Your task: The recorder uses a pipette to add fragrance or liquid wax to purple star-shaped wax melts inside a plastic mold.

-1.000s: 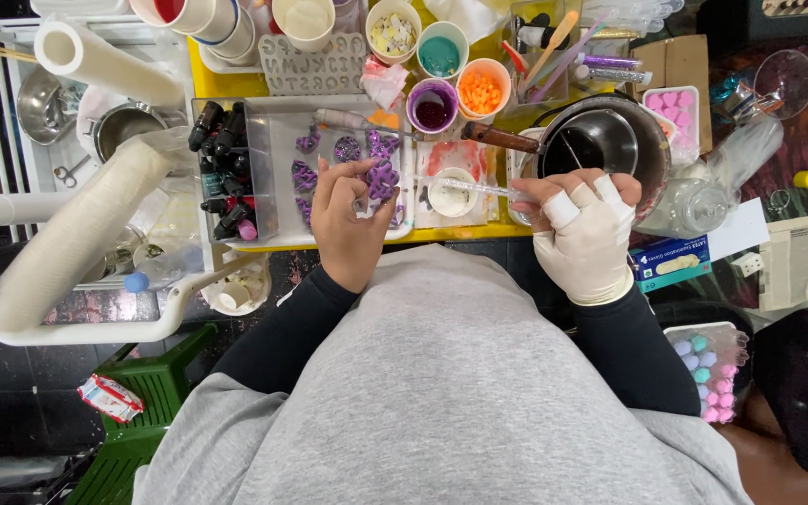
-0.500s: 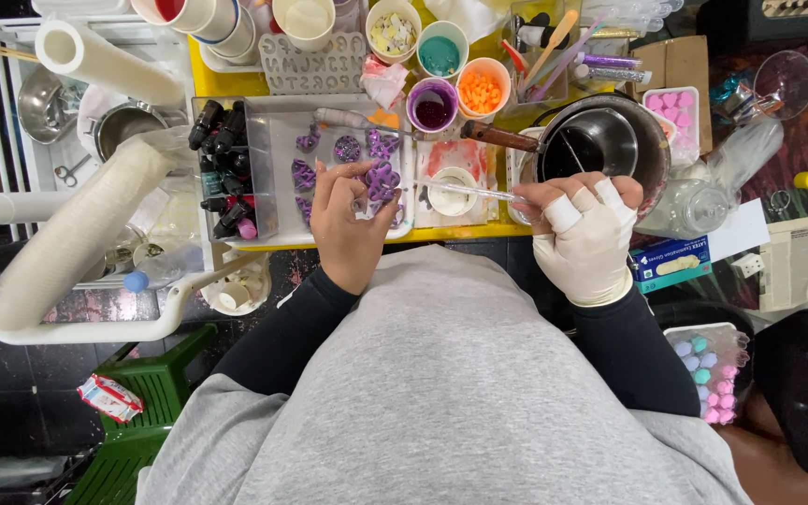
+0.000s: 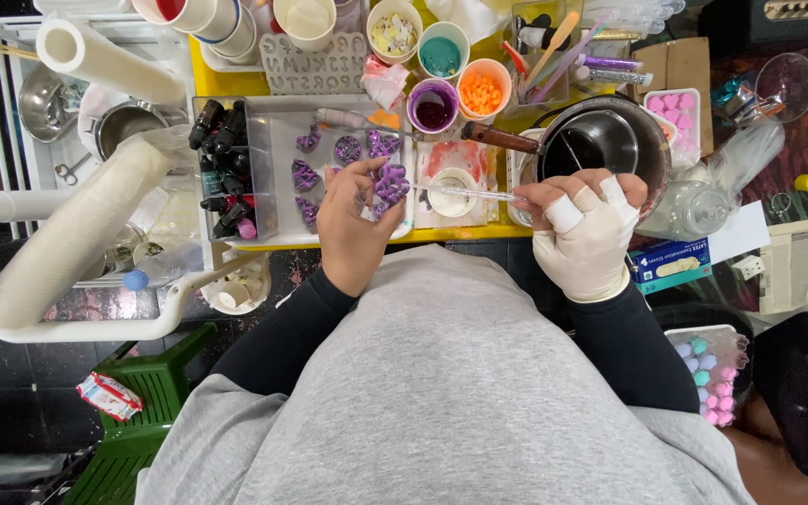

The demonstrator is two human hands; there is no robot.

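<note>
Crowded right up to the near edge of the yellow table [image 3: 212,82]; little bare room between the clear tray [image 3: 282,136] and the black pot [image 3: 605,140]. Seven or so purple shapes [image 3: 390,185] on the tray, three colour cups [image 3: 434,103] farther back. Left hand [image 3: 353,220] bare, fingers curled onto a purple shape. Right hand [image 3: 586,229], gloved, pinched shut on a thin dropper [image 3: 465,192] reaching left over a small white bowl [image 3: 451,192].
</note>
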